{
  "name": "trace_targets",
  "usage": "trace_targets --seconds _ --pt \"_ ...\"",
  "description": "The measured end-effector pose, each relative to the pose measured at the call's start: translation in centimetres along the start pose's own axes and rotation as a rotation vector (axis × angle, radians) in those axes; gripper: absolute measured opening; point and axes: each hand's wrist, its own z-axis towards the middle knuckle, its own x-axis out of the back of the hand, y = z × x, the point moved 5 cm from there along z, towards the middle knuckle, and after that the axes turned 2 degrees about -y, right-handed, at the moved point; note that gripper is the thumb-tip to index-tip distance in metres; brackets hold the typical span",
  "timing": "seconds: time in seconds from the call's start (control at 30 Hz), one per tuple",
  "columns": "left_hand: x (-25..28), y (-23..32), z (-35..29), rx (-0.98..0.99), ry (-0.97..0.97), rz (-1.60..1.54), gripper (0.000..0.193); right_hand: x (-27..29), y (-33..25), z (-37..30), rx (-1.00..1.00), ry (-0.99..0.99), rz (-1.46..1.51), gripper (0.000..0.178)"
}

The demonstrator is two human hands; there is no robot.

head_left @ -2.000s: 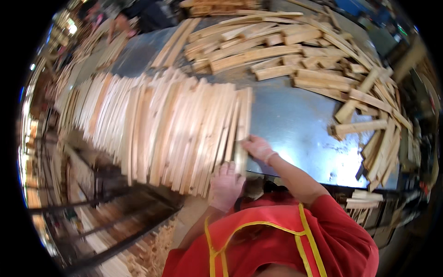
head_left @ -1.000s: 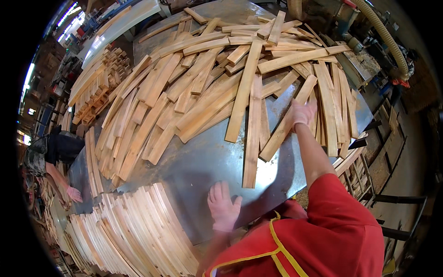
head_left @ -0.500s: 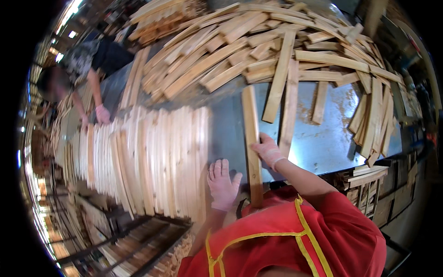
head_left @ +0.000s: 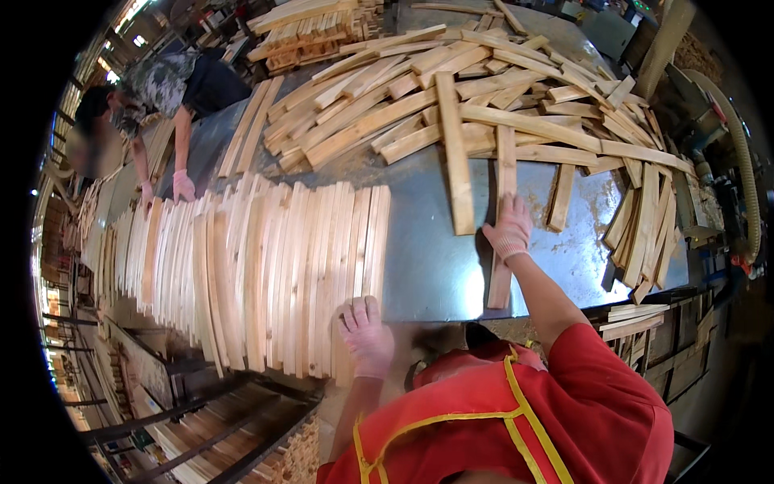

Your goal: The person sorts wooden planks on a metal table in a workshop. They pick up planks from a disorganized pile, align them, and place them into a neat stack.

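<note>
My left hand (head_left: 367, 339), in a pale pink glove, is against the near ends of the right-hand boards in a long row of upright-edged boards (head_left: 310, 274). Its fingers point away from me, somewhat bent, and grip nothing. My right hand (head_left: 510, 228), gloved alike, lies over a single wooden board (head_left: 500, 278) on the metal table (head_left: 431, 278). The fingers stretch out across this board and the thumb spreads past its left edge. Left of it, another board (head_left: 455, 153) slants down from a heap of loose boards (head_left: 419, 105).
At the far left a co-worker's gloved hands (head_left: 184, 185) touch the row. Several boards (head_left: 645, 218) fan out at the table's right end. Below the row stands a dark metal frame (head_left: 226, 403). A ribbed hose (head_left: 750, 185) hangs at the right.
The board my right hand held has left it, apparently to the row's right end. That hand moved right onto another board. My left hand moved left to the row. The view shifted slightly.
</note>
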Motion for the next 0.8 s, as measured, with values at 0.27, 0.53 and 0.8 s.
trace_targets --seconds 0.27,0.53,0.8 --pt "0.1 8.6 9.2 -0.182 0.087 -0.228 0.085 -2.6 -1.4 -7.8 -0.281 -0.401 0.706 0.101" --pt "-2.9 10.7 21.5 0.156 -0.094 -0.194 0.104 3.3 2.5 19.6 0.375 -0.022 0.236 0.091" --pt "-1.8 9.9 22.3 0.342 -0.037 -0.548 0.095 1.9 4.3 25.3 0.305 -0.373 -0.21 0.102"
